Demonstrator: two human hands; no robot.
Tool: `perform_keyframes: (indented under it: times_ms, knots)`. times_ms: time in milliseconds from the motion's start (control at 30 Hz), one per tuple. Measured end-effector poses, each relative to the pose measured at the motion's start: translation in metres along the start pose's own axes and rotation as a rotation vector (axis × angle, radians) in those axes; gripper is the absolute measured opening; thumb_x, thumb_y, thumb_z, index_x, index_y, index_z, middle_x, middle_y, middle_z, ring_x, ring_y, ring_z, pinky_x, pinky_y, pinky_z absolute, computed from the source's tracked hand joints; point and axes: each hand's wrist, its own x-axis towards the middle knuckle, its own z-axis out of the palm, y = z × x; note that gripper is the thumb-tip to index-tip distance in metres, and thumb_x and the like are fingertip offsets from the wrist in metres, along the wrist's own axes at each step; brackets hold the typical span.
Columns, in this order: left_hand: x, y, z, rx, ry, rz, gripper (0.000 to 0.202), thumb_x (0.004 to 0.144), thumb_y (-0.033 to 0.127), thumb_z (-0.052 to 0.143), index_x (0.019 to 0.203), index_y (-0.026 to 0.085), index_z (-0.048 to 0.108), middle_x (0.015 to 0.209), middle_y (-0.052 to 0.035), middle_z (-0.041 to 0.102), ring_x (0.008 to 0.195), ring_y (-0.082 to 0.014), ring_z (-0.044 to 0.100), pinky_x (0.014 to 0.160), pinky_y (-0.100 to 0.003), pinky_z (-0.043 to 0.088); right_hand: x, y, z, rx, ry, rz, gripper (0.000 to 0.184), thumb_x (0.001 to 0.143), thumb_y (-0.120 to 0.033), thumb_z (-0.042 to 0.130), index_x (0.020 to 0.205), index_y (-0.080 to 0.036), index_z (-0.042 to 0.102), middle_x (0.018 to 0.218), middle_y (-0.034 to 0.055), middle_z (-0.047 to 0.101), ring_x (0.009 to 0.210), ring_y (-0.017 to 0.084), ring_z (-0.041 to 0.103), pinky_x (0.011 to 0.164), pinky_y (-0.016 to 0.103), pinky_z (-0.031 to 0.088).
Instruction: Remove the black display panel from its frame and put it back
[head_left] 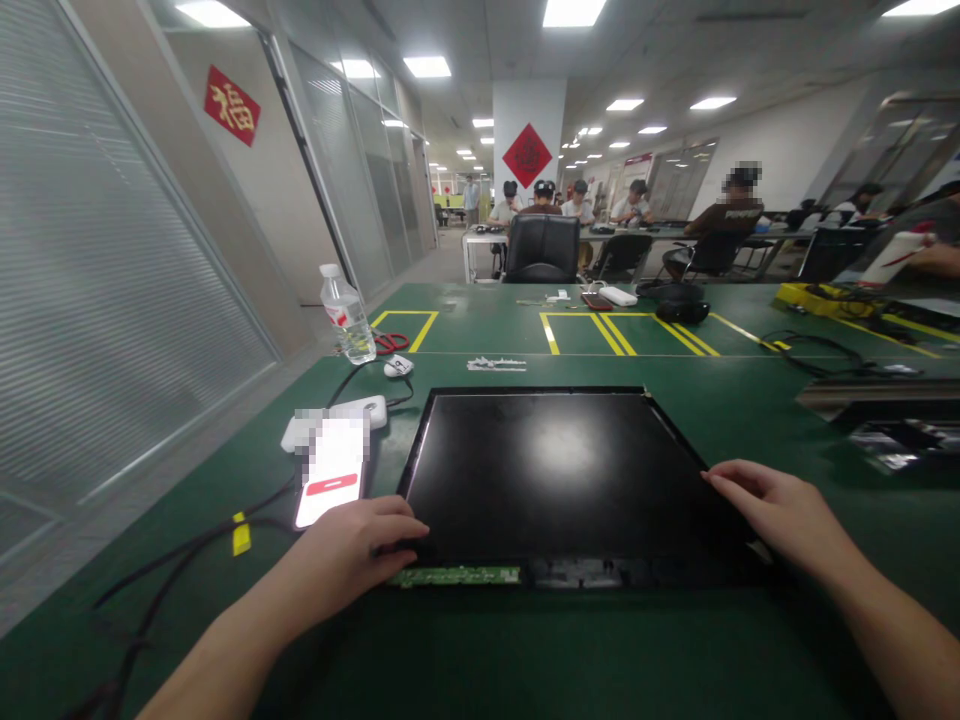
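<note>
A black LCD panel lies flat on the green table, its dark glass reflecting a ceiling light. Along its near edge runs a narrow green circuit board. My left hand grips the panel's near left corner with bent fingers, close to the end of that board. On the opposite side, my right hand pinches the right edge between thumb and fingertips. What lies under the fingers is hidden.
Left of the panel are a lit phone, a white power bank, black cables and a water bottle. Red-handled scissors rest behind. Metal parts lie right. Several people sit at tables beyond.
</note>
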Motion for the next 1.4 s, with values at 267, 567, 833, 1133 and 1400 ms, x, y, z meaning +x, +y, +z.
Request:
perform_keyframes:
  times_ms: [267, 567, 833, 1133, 1400]
  knots:
    - [-0.0032, 0.0023, -0.0008, 0.010, -0.010, 0.009, 0.036, 0.098, 0.017, 0.065, 0.123, 0.031, 0.086, 0.115, -0.0033, 0.087, 0.095, -0.0228, 0.085, 0.082, -0.030, 0.062, -0.0016, -0.0081, -0.0022, -0.008, 0.012, 0.015, 0.050, 0.074, -0.074, 0.061, 0.078, -0.030, 0.084, 0.080, 0.0072, 0.084, 0.072, 0.032, 0.076, 0.068, 0.042, 0.055]
    - [-0.0041, -0.0010, -0.0020, 0.019, -0.015, 0.008, 0.035, 0.100, 0.022, 0.062, 0.122, 0.030, 0.087, 0.116, -0.0057, 0.088, 0.095, -0.0239, 0.085, 0.085, -0.031, 0.065, -0.0004, -0.0003, -0.0001, -0.011, -0.017, 0.012, 0.048, 0.078, -0.071, 0.062, 0.085, -0.030, 0.085, 0.087, 0.0074, 0.085, 0.080, 0.034, 0.079, 0.071, 0.043, 0.059]
    - [-0.0047, 0.0003, -0.0036, 0.023, -0.014, 0.031, 0.036, 0.103, 0.023, 0.058, 0.123, 0.031, 0.088, 0.112, -0.0059, 0.087, 0.091, -0.0224, 0.085, 0.083, -0.030, 0.064, -0.0027, -0.0016, -0.0002, -0.034, 0.009, -0.020, 0.041, 0.078, -0.065, 0.063, 0.084, -0.031, 0.085, 0.084, 0.0061, 0.084, 0.071, 0.031, 0.076, 0.066, 0.042, 0.058]
    - [-0.0045, -0.0013, -0.0023, 0.038, -0.022, 0.045, 0.038, 0.100, 0.017, 0.059, 0.122, 0.030, 0.087, 0.111, -0.0056, 0.087, 0.091, -0.0222, 0.085, 0.080, -0.028, 0.063, -0.0033, -0.0036, -0.0014, -0.015, 0.002, -0.007, 0.042, 0.077, -0.066, 0.063, 0.084, -0.030, 0.085, 0.086, 0.0069, 0.085, 0.071, 0.031, 0.075, 0.066, 0.042, 0.058]
    - [-0.0053, 0.0002, -0.0017, 0.064, -0.025, 0.046, 0.038, 0.100, 0.016, 0.058, 0.121, 0.030, 0.087, 0.111, -0.0053, 0.087, 0.090, -0.0224, 0.085, 0.078, -0.028, 0.063, -0.0023, -0.0041, -0.0020, -0.046, 0.007, 0.023, 0.043, 0.076, -0.066, 0.062, 0.085, -0.031, 0.085, 0.082, 0.0060, 0.083, 0.070, 0.031, 0.074, 0.065, 0.042, 0.056]
